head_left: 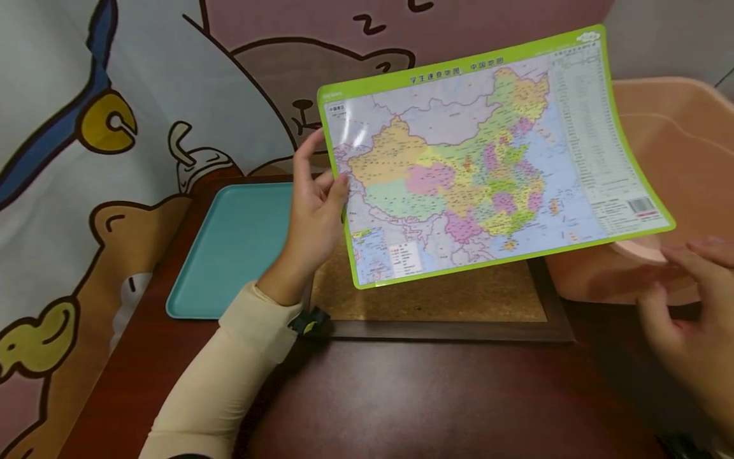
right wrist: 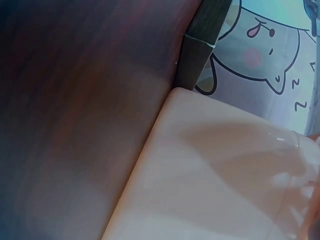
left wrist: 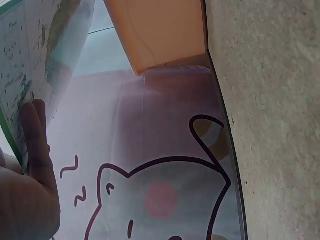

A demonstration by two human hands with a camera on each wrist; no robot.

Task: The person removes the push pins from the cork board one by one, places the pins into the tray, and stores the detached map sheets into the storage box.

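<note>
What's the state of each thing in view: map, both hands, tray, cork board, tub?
map sheet: lifted off the table, tilted, bowed, held by its left edge only
left hand: pinches the map's left edge
right hand: fingers relaxed, holds nothing, beside the tub
teal tray: flat on the table, nothing visible in it
cork board: flat on the table, under the raised map
pink tub: upright on the table, contents not visible
</note>
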